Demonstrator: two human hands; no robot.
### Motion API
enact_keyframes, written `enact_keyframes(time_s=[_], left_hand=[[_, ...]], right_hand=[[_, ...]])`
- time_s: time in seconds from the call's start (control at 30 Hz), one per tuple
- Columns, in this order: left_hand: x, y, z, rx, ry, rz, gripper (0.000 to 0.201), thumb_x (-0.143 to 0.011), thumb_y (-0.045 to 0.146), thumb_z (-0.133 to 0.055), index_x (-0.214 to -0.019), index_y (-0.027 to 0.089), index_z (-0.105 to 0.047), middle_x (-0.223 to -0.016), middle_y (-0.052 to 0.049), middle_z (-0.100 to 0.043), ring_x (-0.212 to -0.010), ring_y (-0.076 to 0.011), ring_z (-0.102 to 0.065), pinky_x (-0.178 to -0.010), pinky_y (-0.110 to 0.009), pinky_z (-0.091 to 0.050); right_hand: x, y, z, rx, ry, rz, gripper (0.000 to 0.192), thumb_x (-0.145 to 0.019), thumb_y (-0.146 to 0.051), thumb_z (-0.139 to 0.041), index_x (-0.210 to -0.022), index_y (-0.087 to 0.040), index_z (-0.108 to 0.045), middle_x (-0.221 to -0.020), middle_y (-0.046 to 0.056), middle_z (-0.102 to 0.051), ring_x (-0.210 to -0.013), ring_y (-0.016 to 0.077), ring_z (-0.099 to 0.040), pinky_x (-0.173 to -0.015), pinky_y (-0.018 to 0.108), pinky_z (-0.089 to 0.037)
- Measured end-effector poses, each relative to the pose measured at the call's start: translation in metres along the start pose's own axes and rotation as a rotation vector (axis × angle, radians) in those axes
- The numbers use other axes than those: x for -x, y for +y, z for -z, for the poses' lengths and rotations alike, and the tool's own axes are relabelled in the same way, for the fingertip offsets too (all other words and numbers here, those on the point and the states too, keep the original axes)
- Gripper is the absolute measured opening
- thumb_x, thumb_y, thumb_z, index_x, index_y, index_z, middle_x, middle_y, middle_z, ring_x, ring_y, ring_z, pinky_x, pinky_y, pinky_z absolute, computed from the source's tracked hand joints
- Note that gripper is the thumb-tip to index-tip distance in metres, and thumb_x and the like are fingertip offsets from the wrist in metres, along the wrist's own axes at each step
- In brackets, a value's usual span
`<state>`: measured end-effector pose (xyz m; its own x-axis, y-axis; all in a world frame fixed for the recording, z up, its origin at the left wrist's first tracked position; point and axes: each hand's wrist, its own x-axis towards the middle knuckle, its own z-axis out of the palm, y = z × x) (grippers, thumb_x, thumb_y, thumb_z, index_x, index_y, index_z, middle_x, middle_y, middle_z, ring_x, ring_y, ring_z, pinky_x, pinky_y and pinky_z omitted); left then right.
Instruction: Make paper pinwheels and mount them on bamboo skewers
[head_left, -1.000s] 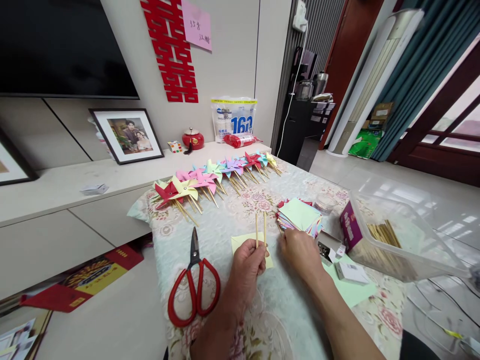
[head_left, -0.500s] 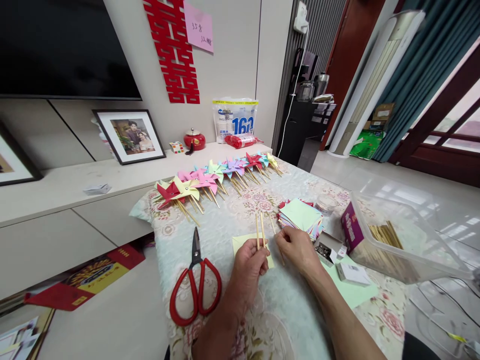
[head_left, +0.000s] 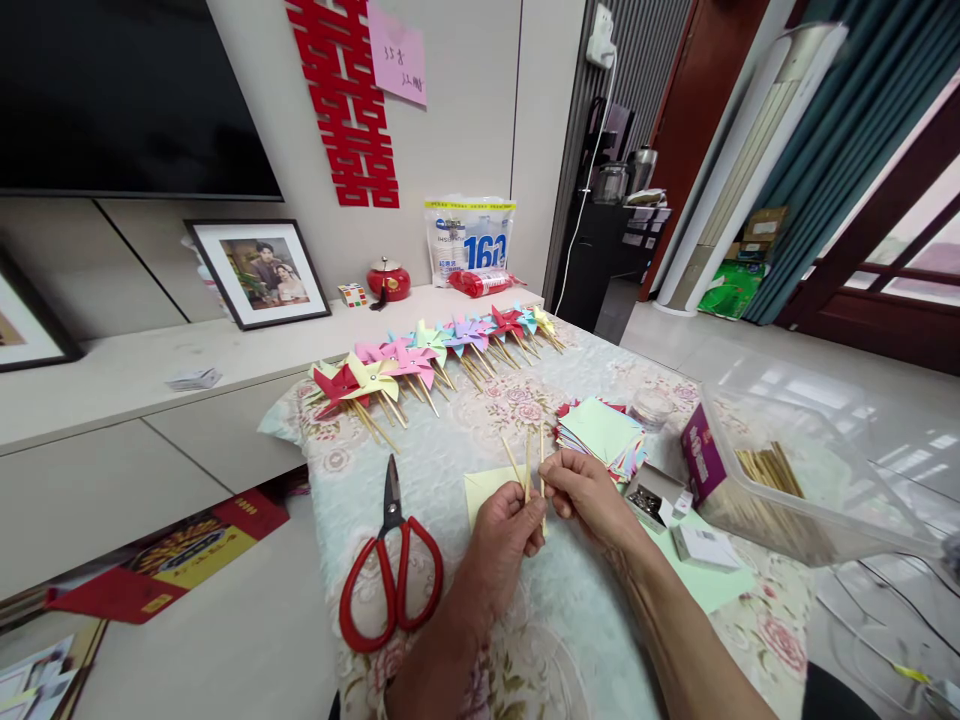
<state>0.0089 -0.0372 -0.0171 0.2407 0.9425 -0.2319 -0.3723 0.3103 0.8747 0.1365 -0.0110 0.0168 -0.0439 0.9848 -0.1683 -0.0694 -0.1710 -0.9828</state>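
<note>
three wooden sticks (head_left: 527,468) pinched between both grips, left hand (head_left: 504,545), right hand (head_left: 592,492), clear tub (head_left: 810,470) holding more sticks

"160" on blue-white bag (head_left: 470,238) by wall; red double-happiness cutout (head_left: 343,100); pink note (head_left: 397,52), handwriting unreadable.

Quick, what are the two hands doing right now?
Left hand: closed around thin wooden sticks, standing up from the fist.
Right hand: fingers pinched on one of the sticks, beside the left hand.
</note>
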Motion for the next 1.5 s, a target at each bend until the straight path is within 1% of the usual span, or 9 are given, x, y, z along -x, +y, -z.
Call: enact_keyframes(time_s=[0.07, 0.23, 0.37, 0.57, 0.8, 0.9, 1.13, 1.33, 1.5], left_hand=[[0.001, 0.001, -0.001, -0.001, 0.000, 0.000, 0.033, -0.070, 0.043, -0.076, -0.075, 0.018, -0.055, -0.055, 0.006, -0.050, -0.048, -0.0075, -0.041, -0.050, -0.022, -0.027], [0.001, 0.001, -0.002, -0.024, 0.036, 0.009, 0.030, -0.067, 0.040, -0.076, -0.072, 0.019, -0.054, -0.050, 0.007, -0.046, -0.044, -0.0068, -0.036, -0.046, -0.022, -0.022], [0.002, 0.003, -0.002, -0.016, 0.044, 0.015, 0.028, -0.067, 0.037, -0.075, -0.072, 0.018, -0.055, -0.050, 0.007, -0.047, -0.045, -0.0065, -0.037, -0.047, -0.022, -0.023], [0.006, 0.009, -0.005, 0.065, 0.022, 0.023, 0.026, -0.063, 0.026, -0.078, -0.079, 0.017, -0.060, -0.057, 0.005, -0.052, -0.049, -0.0071, -0.042, -0.051, -0.022, -0.029], [0.008, 0.015, -0.007, 0.140, 0.014, 0.054, 0.026, -0.057, 0.022, -0.076, -0.077, 0.016, -0.061, -0.063, 0.003, -0.059, -0.049, -0.0061, -0.042, -0.051, -0.022, -0.029], [0.008, 0.013, -0.007, 0.120, 0.021, 0.054, 0.026, -0.058, 0.022, -0.075, -0.078, 0.015, -0.061, -0.061, 0.003, -0.058, -0.048, -0.0058, -0.041, -0.050, -0.022, -0.028], [0.007, 0.006, -0.004, 0.024, 0.027, 0.023, 0.024, -0.068, 0.031, -0.073, -0.077, 0.016, -0.057, -0.063, 0.003, -0.059, -0.046, -0.0052, -0.042, -0.048, -0.021, -0.027], [0.005, 0.004, -0.005, -0.008, 0.035, 0.025, 0.021, -0.066, 0.027, -0.070, -0.077, 0.017, -0.056, -0.062, 0.004, -0.059, -0.045, -0.0052, -0.042, -0.046, -0.021, -0.026], [0.006, 0.004, -0.006, -0.038, 0.042, 0.021, 0.020, -0.065, 0.025, -0.068, -0.077, 0.017, -0.055, -0.058, 0.006, -0.056, -0.043, -0.0051, -0.042, -0.046, -0.021, -0.027]], right_hand=[[0.000, 0.000, 0.001, 0.006, -0.009, 0.003, 0.019, -0.066, -0.034, -0.067, -0.062, -0.018, -0.057, -0.052, -0.005, -0.058, -0.037, 0.0052, -0.038, -0.041, 0.021, -0.024], [-0.001, 0.001, 0.004, -0.001, -0.017, 0.014, 0.021, -0.065, -0.035, -0.073, -0.065, -0.019, -0.059, -0.046, -0.007, -0.051, -0.039, 0.0072, -0.041, -0.043, 0.022, -0.026], [-0.003, 0.004, 0.006, -0.021, -0.014, -0.002, 0.022, -0.066, -0.034, -0.074, -0.064, -0.017, -0.061, -0.045, -0.005, -0.054, -0.041, 0.0077, -0.043, -0.045, 0.022, -0.028], [-0.005, 0.005, 0.005, -0.101, 0.015, -0.005, 0.025, -0.066, -0.037, -0.076, -0.062, -0.017, -0.061, -0.044, -0.004, -0.055, -0.041, 0.0084, -0.042, -0.046, 0.023, -0.030], [-0.004, 0.002, 0.005, -0.176, -0.012, -0.008, 0.027, -0.065, -0.038, -0.079, -0.064, -0.016, -0.062, -0.047, -0.004, -0.056, -0.042, 0.0077, -0.042, -0.046, 0.022, -0.029], [-0.004, 0.003, 0.005, -0.176, -0.016, 0.002, 0.026, -0.066, -0.037, -0.078, -0.065, -0.017, -0.062, -0.046, -0.004, -0.055, -0.041, 0.0073, -0.042, -0.045, 0.022, -0.029], [-0.003, 0.006, 0.004, -0.115, -0.050, 0.035, 0.020, -0.070, -0.034, -0.073, -0.064, -0.019, -0.061, -0.044, -0.005, -0.055, -0.040, 0.0096, -0.044, -0.046, 0.024, -0.034], [-0.003, 0.003, 0.003, -0.149, 0.008, 0.069, 0.021, -0.067, -0.034, -0.075, -0.066, -0.018, -0.062, -0.046, -0.004, -0.056, -0.042, 0.0085, -0.045, -0.047, 0.022, -0.033], [-0.006, 0.004, 0.004, -0.188, 0.053, 0.078, 0.022, -0.063, -0.033, -0.079, -0.064, -0.016, -0.063, -0.048, -0.004, -0.058, -0.042, 0.0079, -0.047, -0.045, 0.021, -0.033]])
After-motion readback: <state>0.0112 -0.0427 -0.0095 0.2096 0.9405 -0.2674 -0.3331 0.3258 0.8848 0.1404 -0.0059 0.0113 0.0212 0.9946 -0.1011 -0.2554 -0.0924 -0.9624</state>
